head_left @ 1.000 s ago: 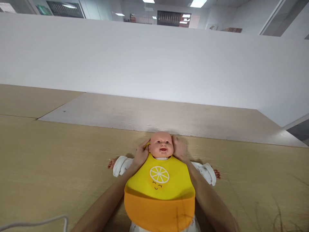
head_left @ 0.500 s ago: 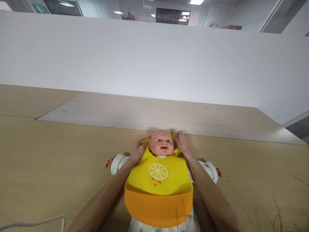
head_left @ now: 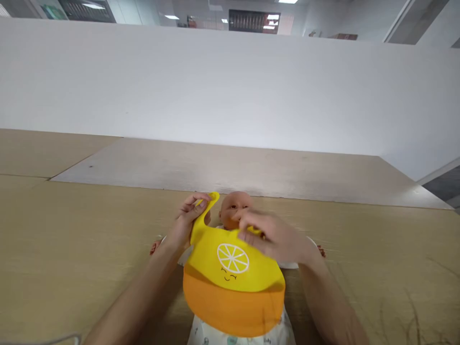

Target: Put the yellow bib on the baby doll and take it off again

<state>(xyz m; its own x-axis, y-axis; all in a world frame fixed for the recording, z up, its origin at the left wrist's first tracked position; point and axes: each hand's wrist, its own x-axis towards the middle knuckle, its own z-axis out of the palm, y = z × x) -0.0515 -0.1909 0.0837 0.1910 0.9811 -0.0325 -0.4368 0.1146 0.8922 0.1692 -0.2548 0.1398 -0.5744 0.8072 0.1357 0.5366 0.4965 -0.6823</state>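
A baby doll (head_left: pixel 235 207) in white clothes lies on its back on the wooden table (head_left: pixel 72 249), head away from me. A yellow bib (head_left: pixel 230 273) with an orange pocket and a lemon face lies over its chest. My left hand (head_left: pixel 189 218) pinches the bib's left neck strap and holds it up beside the doll's head. My right hand (head_left: pixel 273 237), blurred by motion, crosses in front of the doll's chin with its fingers closed on the bib's right strap. The doll's lower face is partly hidden behind it.
A lighter grey-brown board (head_left: pixel 230 167) lies on the table behind the doll. A white partition wall (head_left: pixel 230 86) runs along the far edge. The doll's small hands (head_left: pixel 155 247) stick out at both sides.
Both hands have pulled the bib's straps out from behind the doll's neck. The left strap is now lifted free, and the right hand has swung leftward across the doll's face.
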